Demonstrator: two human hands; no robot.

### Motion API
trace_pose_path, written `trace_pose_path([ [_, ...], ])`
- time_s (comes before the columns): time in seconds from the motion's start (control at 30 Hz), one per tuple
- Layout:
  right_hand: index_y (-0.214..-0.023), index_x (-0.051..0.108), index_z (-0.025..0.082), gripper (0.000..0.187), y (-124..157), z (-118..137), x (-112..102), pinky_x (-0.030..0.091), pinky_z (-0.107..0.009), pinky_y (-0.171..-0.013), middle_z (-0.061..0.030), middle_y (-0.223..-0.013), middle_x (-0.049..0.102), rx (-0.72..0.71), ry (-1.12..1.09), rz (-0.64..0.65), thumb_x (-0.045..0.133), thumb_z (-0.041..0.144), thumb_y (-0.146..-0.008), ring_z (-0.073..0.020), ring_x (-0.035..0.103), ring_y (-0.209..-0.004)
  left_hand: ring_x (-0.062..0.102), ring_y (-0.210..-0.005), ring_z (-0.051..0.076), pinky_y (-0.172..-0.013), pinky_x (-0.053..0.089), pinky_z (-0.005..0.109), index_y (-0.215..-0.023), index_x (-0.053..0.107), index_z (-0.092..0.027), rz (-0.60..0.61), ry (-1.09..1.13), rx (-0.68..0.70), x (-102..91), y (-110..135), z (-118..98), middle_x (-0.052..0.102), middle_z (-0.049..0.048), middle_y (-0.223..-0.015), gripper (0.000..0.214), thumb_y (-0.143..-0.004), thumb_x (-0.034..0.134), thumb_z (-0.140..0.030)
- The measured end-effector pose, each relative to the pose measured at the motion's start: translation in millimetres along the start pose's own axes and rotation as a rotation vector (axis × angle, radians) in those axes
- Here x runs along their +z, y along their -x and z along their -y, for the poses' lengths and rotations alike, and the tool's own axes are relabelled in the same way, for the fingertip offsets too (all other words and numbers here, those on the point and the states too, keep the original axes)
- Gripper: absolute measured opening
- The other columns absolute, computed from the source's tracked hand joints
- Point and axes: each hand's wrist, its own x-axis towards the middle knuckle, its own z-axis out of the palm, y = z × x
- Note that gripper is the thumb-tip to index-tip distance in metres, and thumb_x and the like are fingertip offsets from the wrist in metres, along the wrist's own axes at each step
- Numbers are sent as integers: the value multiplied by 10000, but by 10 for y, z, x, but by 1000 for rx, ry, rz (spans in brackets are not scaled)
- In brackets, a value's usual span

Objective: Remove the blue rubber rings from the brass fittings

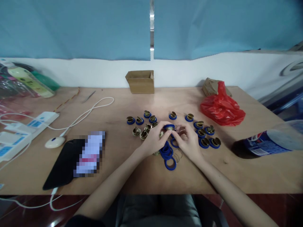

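Note:
Both hands meet over the middle of the wooden table. My left hand pinches a small brass fitting with a blue ring on it, fingers closed. My right hand is closed too, its fingertips on the same piece from the right. Below the hands lie loose blue rings and thin metal rings. Bare brass fittings lie to the left. Several fittings with blue rings are spread in an arc behind and to the right.
A small open cardboard box stands at the back. A red plastic bag lies back right, a blue-labelled container at the right edge. On the left are a black phone, a white mouse-like device, power strips and cables.

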Motion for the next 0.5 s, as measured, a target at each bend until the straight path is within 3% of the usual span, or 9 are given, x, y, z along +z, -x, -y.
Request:
trace_pose_path([
  [0.27, -810, 532, 217, 162, 12, 18, 11, 487, -271, -604, 9, -758, 581, -35, 29, 1, 625, 257, -936, -136, 578, -645, 672, -1023, 190, -903, 542, 340, -1160, 567, -198, 8, -9, -2, -1, -6, 4, 684, 78, -1112, 195, -974, 535, -248],
  [0.5, -1053, 543, 227, 179, 14, 7, 32, 528, -274, -605, 1, -833, 606, -4, -6, -1, 652, 269, -916, -142, 606, -656, 675, -1008, 192, -884, 545, 339, -1157, 568, -201, 13, -20, -5, -8, -5, 12, 690, 76, -1098, 193, -975, 532, -255],
])
